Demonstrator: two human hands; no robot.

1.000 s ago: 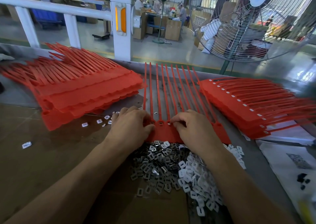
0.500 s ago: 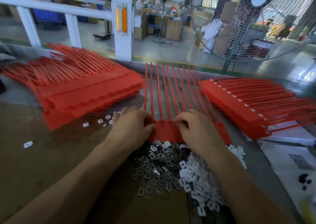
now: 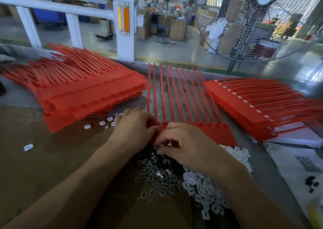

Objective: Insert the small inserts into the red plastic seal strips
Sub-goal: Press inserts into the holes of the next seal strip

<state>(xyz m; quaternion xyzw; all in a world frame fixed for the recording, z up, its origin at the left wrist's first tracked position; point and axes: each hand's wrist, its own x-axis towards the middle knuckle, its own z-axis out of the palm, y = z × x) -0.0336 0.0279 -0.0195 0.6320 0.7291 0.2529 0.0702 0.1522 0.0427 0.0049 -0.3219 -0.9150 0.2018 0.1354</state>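
Note:
A sheet of joined red seal strips (image 3: 216,134) lies flat in front of me, its thin tails (image 3: 174,92) pointing away. My left hand (image 3: 132,129) grips the sheet's left end, thumb by the first sockets. My right hand (image 3: 188,146) is over the near edge of the sheet, its thumb and curled fingertips pinching into the pile of small dark metal inserts (image 3: 157,172). What lies between the fingertips is hidden. A heap of white plastic inserts (image 3: 206,193) adjoins the metal pile on the right.
A thick stack of red strip sheets (image 3: 83,92) lies at the left, another stack with white inserts fitted (image 3: 253,110) at the right. Loose inserts (image 3: 87,126) dot the brown cardboard (image 3: 43,167). A large fan (image 3: 262,19) stands beyond the table's far edge. White paper (image 3: 297,167) lies at right.
My right hand has drawn back from the sheet's sockets toward me and down into the metal insert pile. My left hand has stayed on the sheet's left end.

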